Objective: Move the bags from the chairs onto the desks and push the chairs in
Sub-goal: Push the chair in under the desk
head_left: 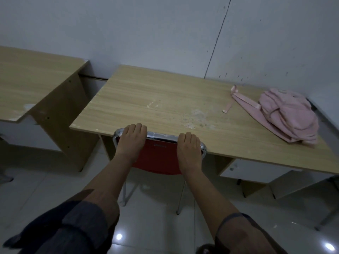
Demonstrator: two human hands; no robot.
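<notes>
A red chair with a chrome frame stands tucked under the front edge of a light wooden desk, its seat hidden below the top. My left hand grips the left end of the chair's top rail, fingers curled over it. My right hand grips the right end of the same rail. A pink backpack lies on its side at the desk's right end, its straps trailing left across the top.
A second wooden desk stands to the left, with a narrow gap between the two. A white wall runs behind both desks. The floor is glossy white tile. Metal legs of another piece of furniture show at the lower right.
</notes>
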